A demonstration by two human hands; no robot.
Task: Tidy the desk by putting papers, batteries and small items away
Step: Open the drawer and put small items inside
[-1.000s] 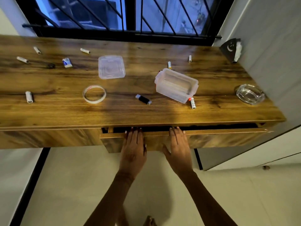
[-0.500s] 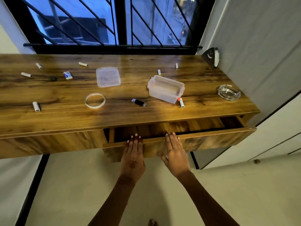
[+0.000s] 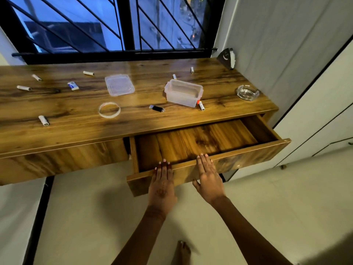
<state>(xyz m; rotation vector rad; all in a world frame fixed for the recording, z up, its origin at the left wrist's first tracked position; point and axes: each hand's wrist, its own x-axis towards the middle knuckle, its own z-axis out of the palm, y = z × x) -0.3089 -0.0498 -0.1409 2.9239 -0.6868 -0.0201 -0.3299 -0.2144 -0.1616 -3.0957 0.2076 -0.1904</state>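
Wooden desk [image 3: 133, 119] under a barred window [image 3: 114, 25]. Its drawer [image 3: 248, 155] stands out. Left hand [image 3: 162, 182] and right hand [image 3: 209, 180], 2 flat palms, fingers apart, grip nothing.

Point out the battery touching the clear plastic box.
The red-tipped battery lying at the clear box's front right corner. The other batteries lie apart from it.

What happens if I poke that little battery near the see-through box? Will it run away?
Probably, yes. The battery is a round tube lying on its side on the smooth desk, so a sideways poke would likely roll it. It sits close to the desk's front edge above the open drawer, so it might drop in.
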